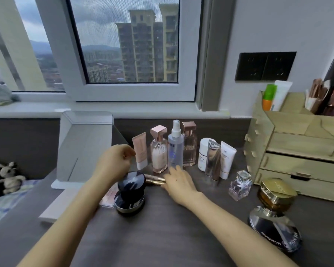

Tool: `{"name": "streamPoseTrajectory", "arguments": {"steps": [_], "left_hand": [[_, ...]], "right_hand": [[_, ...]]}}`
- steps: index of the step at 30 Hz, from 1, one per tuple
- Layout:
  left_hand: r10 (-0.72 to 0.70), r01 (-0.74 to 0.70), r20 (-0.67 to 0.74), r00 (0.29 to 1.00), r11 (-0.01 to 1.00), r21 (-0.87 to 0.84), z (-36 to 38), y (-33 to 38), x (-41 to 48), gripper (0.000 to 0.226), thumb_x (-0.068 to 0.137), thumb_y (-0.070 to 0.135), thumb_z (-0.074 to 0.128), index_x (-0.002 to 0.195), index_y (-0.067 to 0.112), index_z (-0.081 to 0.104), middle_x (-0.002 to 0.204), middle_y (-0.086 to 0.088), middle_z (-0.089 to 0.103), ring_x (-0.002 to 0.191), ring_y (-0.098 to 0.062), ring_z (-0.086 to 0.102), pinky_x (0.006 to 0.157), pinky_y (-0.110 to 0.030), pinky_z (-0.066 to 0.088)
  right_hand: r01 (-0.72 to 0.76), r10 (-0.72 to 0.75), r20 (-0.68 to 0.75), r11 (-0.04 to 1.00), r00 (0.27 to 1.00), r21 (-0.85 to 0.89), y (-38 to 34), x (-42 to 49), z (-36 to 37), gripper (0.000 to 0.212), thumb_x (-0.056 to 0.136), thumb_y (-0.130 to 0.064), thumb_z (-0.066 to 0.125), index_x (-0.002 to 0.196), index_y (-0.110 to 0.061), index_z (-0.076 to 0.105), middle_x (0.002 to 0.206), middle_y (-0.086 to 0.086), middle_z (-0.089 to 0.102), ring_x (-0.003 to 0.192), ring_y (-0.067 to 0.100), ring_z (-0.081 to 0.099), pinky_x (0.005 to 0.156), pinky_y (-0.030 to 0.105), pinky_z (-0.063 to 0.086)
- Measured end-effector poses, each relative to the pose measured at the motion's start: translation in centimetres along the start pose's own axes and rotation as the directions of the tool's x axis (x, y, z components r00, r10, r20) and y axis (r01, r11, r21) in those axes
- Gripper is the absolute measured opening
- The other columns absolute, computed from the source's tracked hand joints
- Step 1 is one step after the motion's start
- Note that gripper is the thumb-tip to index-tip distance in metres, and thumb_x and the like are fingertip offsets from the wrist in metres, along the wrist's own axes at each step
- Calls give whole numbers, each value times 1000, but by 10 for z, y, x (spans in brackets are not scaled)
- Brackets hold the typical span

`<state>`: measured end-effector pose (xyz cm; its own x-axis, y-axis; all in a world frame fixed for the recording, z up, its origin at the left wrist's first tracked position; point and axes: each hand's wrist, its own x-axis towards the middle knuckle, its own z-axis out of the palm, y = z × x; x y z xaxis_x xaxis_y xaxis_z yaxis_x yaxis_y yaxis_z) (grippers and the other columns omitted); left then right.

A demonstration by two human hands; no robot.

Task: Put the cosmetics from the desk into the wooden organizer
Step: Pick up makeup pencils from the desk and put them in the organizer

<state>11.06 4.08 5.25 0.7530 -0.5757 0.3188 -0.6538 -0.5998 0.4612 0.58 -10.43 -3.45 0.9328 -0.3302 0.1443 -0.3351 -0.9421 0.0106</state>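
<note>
The wooden organizer [297, 143] stands at the right of the desk with drawers and top slots holding tubes and brushes. A row of cosmetics lines the back: a pink tube [140, 151], two perfume bottles [159, 151], a clear spray bottle [175, 149], white tubes [227, 160] and a silver tube [213, 158]. My left hand [114, 162] hovers loosely curled above two stacked black compacts [130, 191], holding nothing that I can see. My right hand [178, 182] lies flat on the desk, its fingers touching a gold lipstick tube [154, 180].
A tilted mirror stand [83, 147] sits at the left back. A small clear perfume bottle [239, 185], a gold-lidded jar [276, 193] and a dark round bottle [276, 230] stand near the organizer. A pink palette [109, 197] lies beside the compacts.
</note>
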Motion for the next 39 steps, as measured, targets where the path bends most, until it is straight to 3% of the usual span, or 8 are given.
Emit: {"name": "streamPoseTrajectory", "arguments": {"steps": [5,9,16,20,25,33,37,39], "left_hand": [[69,-69,5,998,997,16,14,18,-9,29,86,7,47,100,17,70,109,-6,70,99,-27,62,76,-30,46],[186,-197,158,970,979,54,42,44,-14,33,85,7,47,107,20,67,115,-3,67,107,-23,60,87,-31,47],[255,-408,525,812,891,199,89,72,-15,44,84,3,46,122,23,59,126,-7,59,115,-28,56,92,-35,47],[267,-504,650,712,838,207,97,74,-17,31,84,7,47,107,17,65,113,-9,66,98,-32,61,80,-35,51],[273,-502,674,686,848,167,92,73,-20,25,84,6,47,99,12,66,105,-13,67,88,-32,58,70,-30,42],[367,-542,656,660,837,78,96,58,-24,17,82,21,59,97,15,62,105,-4,66,99,-24,59,80,-31,43],[445,-612,626,640,788,66,98,60,-31,15,83,20,57,97,13,59,106,-5,61,100,-24,56,77,-28,38],[461,-629,621,634,775,67,98,61,-31,16,84,19,56,98,13,60,106,-5,61,100,-24,56,75,-26,35]], "right_hand": [[-57,56,15,993,998,104,9,-20,-7,38,92,-33,52,118,-6,56,124,11,52,119,29,41,92,39,37],[-178,165,73,955,984,238,28,-47,-13,34,86,-37,61,112,-14,57,119,7,56,113,26,47,91,36,39],[-325,296,133,870,946,371,55,-107,-21,32,78,-35,71,104,-20,59,100,-5,54,101,18,55,82,29,40],[-263,253,72,913,965,312,59,-125,-22,33,83,-32,65,116,-25,60,104,-5,54,105,18,53,87,30,40],[-169,179,-9,944,984,284,60,-143,-18,43,91,-17,55,132,-25,45,117,-1,51,114,19,46,98,32,39],[-154,158,-36,984,987,92,61,-167,-22,32,90,-5,45,119,-18,54,111,0,51,108,22,44,83,35,42],[-191,219,-66,937,973,292,61,-183,-41,29,95,-14,46,120,-21,58,106,-4,55,101,12,46,84,22,37],[-252,301,-38,855,953,454,64,-191,-57,25,94,-16,51,115,-24,61,98,-6,57,88,6,51,77,14,39]]}}
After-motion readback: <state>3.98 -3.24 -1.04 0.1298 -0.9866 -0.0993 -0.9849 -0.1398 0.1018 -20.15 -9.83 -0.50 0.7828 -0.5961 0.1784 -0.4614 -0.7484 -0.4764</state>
